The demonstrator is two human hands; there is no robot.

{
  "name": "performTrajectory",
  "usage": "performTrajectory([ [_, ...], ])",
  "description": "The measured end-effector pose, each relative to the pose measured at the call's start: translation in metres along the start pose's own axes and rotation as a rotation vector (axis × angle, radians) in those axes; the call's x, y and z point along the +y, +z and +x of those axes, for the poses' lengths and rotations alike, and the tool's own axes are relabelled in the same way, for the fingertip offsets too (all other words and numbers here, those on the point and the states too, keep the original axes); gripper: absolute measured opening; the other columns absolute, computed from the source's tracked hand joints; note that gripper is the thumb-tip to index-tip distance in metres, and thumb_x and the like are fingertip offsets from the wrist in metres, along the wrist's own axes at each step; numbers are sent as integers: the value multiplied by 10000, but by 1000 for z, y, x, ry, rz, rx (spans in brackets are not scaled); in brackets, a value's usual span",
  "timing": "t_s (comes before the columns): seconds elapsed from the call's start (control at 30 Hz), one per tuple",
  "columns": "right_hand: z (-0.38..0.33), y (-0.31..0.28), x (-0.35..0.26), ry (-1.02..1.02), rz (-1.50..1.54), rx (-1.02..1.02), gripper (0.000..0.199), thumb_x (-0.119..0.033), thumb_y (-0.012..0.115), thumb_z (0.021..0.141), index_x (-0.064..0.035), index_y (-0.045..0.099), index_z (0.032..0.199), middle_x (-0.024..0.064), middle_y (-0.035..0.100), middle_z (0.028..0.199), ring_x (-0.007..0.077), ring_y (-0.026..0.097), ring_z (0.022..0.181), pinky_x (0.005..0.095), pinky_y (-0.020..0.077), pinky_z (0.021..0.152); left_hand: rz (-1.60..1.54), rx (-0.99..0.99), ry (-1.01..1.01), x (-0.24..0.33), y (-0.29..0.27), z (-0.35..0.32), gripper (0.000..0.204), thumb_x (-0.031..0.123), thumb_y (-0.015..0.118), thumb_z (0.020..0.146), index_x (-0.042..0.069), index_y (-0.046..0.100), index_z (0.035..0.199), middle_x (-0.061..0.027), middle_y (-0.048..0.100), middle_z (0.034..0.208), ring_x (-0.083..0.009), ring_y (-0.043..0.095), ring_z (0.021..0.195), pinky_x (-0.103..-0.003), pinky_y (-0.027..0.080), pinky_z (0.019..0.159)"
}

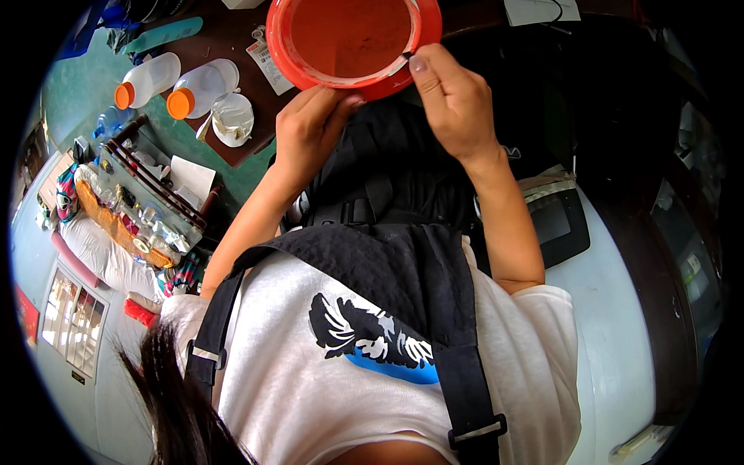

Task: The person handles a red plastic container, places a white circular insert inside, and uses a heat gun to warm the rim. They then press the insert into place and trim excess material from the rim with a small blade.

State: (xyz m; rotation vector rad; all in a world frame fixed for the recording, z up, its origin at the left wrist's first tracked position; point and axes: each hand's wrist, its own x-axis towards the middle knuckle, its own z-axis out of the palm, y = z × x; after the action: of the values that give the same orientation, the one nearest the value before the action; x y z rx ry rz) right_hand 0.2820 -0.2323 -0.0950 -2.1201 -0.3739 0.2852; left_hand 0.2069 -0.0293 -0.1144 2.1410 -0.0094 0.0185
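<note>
A round red plastic piece point(431, 39), like a lid or shallow basin, is held up at the top of the view and cut off by its upper edge. A whitish ring runs around its inside, and dark specks lie on its orange-red middle. My left hand point(314, 120) pinches the near rim between thumb and fingers. At the right side of the rim, my right hand point(456, 101) is closed in a pinch. A small dark tip point(408, 56) shows at its fingers, against the whitish ring; what it belongs to is hidden.
Two clear bottles with orange caps, one of them nearest the table point(203, 87), lie to the left. Close by are a crumpled white-and-clear wrapper point(232, 118) and a printed card point(268, 68). Further left, a glass-topped cart point(147, 194) holds clutter. White paper point(542, 11) lies far right.
</note>
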Motion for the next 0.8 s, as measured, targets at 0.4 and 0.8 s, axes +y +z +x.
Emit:
performTrajectory([
  [0.4,-13,18,-7,71,-41,171,182,-245,555,1060,-87,639,1023,92,701,763,290,709,662,351,517,531,-9,-13,20,-1,1,-5,103,63,765,868,9,685,904,-130,612,768,-317,610,701,-381,489,631],
  [0.8,-8,6,-13,77,-101,128,175,-263,566,1051,-111,648,1021,72,707,764,307,713,680,374,530,540,-4,-14,15,0,2,-5,107,70,764,873,8,682,903,-131,612,774,-320,608,703,-382,485,628],
])
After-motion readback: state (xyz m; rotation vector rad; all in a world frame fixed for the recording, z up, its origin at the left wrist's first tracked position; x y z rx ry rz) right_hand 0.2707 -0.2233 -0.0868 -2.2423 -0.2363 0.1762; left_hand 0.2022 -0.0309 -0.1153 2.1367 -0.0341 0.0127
